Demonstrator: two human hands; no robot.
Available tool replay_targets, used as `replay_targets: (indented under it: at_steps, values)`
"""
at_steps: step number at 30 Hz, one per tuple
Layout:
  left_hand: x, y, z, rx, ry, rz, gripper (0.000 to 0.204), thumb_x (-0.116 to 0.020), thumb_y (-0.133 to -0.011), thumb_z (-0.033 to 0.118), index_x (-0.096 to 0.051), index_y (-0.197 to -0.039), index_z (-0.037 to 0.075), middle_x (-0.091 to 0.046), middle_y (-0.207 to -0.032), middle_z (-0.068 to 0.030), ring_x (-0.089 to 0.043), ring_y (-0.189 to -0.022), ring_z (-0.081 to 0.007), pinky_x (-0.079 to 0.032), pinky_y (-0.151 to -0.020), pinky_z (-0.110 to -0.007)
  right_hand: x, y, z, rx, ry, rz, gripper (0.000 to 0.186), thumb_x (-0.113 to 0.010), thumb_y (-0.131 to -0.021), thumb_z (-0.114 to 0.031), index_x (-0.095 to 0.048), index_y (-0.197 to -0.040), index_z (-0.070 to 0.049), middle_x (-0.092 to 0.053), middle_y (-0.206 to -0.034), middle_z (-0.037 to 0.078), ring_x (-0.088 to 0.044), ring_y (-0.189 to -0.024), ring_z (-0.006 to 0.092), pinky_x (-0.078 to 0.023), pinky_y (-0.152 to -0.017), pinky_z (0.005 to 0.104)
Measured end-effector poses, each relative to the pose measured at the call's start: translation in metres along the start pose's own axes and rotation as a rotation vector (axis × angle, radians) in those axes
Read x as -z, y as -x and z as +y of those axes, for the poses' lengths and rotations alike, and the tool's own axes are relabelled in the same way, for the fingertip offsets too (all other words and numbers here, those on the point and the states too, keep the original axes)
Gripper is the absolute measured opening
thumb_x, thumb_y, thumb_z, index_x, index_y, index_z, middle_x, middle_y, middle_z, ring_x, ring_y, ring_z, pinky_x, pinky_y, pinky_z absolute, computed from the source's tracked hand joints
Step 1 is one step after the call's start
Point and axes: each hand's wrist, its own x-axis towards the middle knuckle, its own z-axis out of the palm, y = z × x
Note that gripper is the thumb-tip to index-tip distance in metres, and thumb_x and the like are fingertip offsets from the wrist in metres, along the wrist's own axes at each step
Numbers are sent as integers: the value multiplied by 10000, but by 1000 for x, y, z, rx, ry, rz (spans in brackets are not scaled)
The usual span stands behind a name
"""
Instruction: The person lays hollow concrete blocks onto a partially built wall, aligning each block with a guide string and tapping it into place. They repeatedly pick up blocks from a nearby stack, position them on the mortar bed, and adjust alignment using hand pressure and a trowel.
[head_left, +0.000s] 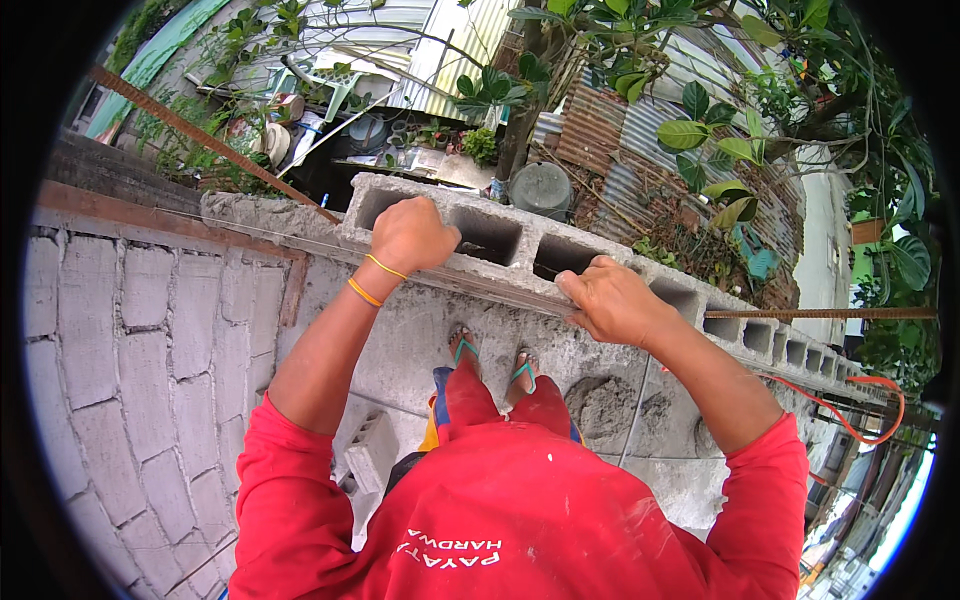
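The left hand and right hand grip the gray block near its ends. It looks heavy, hard and rough; hold its walls beside the holes.

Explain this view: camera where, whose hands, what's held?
No machine here: these are a person's bare hands. The single picture comes from a fisheye camera worn on their head, looking down, so straight edges bend toward the rim. The left hand and right hand both grip a hollow concrete block, in line with a row of blocks running off to the right. On the ground below are a grey heap, perhaps mortar, and another block.
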Motion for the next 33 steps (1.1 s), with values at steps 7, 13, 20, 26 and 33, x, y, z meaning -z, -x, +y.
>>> replay_targets:
  at_steps: [7,13,20,26,33]
  values:
    - [-13,6,-1,54,6,9,389,-737,-756,352,-763,-788,-34,-738,-937,-318,-732,-956,-471,-583,-911,-515,-11,1,4,14,-21,-2,443,-841,-813,-250,-510,-1025,-47,-700,-787,145,-683,-858,389,-474,-854,470]
    - [-18,3,-3,99,9,-26,382,-734,-761,352,-776,-828,-22,-748,-977,-301,-732,-983,-463,-579,-926,-512,-7,-1,5,40,2,0,448,-842,-813,-262,-523,-1033,-37,-704,-800,156,-680,-871,397,-481,-869,472]
    - [-11,1,2,103,-26,-73,396,-683,-789,322,-788,-934,-31,-748,-1062,-295,-727,-1040,-453,-576,-962,-489,22,-5,15,-36,-96,226,407,-809,-873,-312,-643,-1104,-21,-718,-962,192,-673,-1005,403,-525,-893,495]
    - [-11,0,3,86,-34,-91,423,-696,-808,358,-790,-948,-30,-748,-1065,-296,-731,-1046,-446,-574,-966,-492,22,-23,52,-574,-150,-17,728,-850,-798,-462,-667,-1312,20,-739,-1187,245,-699,-1137,410,-540,-986,488]
    - [0,34,-21,14,460,368,662,-709,-886,609,-753,-948,-49,-765,-990,-257,-757,-963,-390,-577,-892,-437,9,-38,59,-631,-396,-173,535,-793,-854,-373,-728,-1216,16,-737,-1156,283,-707,-1092,441,-545,-972,469]
